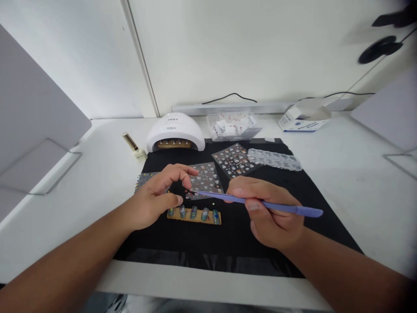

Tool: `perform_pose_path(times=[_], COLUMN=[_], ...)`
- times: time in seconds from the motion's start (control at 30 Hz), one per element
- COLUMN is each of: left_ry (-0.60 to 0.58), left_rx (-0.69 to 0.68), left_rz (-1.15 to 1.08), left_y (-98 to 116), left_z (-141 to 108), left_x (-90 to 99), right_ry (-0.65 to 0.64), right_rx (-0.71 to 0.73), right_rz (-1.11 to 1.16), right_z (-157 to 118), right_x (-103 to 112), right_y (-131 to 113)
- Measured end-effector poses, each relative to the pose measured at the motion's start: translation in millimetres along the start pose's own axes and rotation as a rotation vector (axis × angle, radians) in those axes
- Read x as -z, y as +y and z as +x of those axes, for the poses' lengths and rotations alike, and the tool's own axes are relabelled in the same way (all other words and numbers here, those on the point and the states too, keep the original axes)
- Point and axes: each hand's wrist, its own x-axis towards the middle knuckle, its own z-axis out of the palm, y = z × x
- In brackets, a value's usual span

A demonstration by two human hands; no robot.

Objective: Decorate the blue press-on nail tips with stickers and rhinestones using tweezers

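Note:
My right hand (273, 213) is closed around slim purple tweezers (280, 206), whose thin dark tip points left. The tip lies just by the fingertips of my left hand (159, 195). That left hand is open, its thumb and curled fingers apart with a gap between them. Under its thumb lies a tan strip (193, 218) bearing several decorated, shiny green-grey false nails (193, 212); whether the thumb touches it I cannot tell. A small pale bead (213, 203) rests on the black mat (156, 241) above the strip. Behind the tweezers' tip is a clear sticker sheet (206, 176).
At the back stand a white nail lamp (176, 130), a clear plastic box (233, 126) of packets and an opened carton (304, 116). A second sticker sheet (234, 158) meets a clear compartment case (275, 159). A polish bottle (134, 145) stands left; a gem-dotted sheet (143, 179) lies partly behind my left hand.

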Motion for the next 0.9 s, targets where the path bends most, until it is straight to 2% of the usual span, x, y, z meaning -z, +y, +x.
perform_pose_path(times=[0.33, 0.5, 0.63, 0.73, 0.9], left_ry=[0.053, 0.094, 0.062, 0.019, -0.045], left_rx=[-0.018, -0.118, -0.171, -0.187, -0.228], left_rz=[0.045, 0.272, 0.402, 0.450, 0.582], left_y=[-1.2, -2.2, 1.6, 6.4, 14.3], left_z=[0.6, 2.4, 1.3, 0.2, 0.3], left_x=[-1.5, -0.9, -1.6, -3.0, -11.6], right_ry=[0.049, 0.118, 0.165, 0.238, 0.347], right_rx=[-0.054, -0.114, -0.160, -0.151, -0.098], right_rz=[0.008, 0.025, 0.092, 0.153, 0.160], right_z=[-0.4, -4.5, -2.1, 11.5, 34.7], right_x=[-2.5, -3.0, -3.6, -2.6, 12.7], right_y=[0.2, 8.1, 11.2, -0.3, -39.2])
